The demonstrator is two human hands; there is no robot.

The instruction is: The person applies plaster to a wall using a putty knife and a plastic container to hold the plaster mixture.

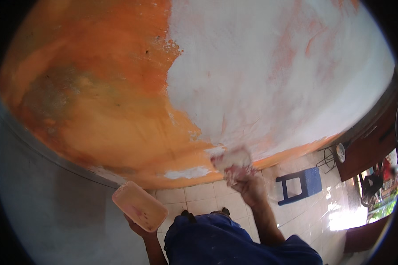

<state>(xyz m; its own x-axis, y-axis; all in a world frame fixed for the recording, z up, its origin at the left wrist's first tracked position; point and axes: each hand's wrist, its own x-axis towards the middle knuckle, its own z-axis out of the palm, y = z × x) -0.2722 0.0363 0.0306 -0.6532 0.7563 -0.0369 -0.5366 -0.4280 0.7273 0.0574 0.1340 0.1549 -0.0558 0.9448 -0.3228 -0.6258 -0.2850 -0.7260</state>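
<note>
My left hand (139,227) grips a shallow peach-coloured rectangular tub (140,206) from below, at its near side. Reddish smears mark the tub's inside. My right hand (251,191) is closed on a putty spreader (233,164), whose flat face is smeared with white and dark red; its handle is hidden in the fingers. The spreader is at the lower part of a wall, and I cannot tell whether it touches. Bare orange paint (119,128) covers the wall's left side. White filler (234,70) with pinkish streaks spreads over the right, and a separate white patch (186,172) lies low down.
A grey wall (53,194) meets the orange one at the left. On the tiled floor (199,193), a blue plastic stool (313,182) lies to the right of my right arm. Beyond it are a thin metal stand (327,160) and brown furniture (367,152). Bright light enters at far right.
</note>
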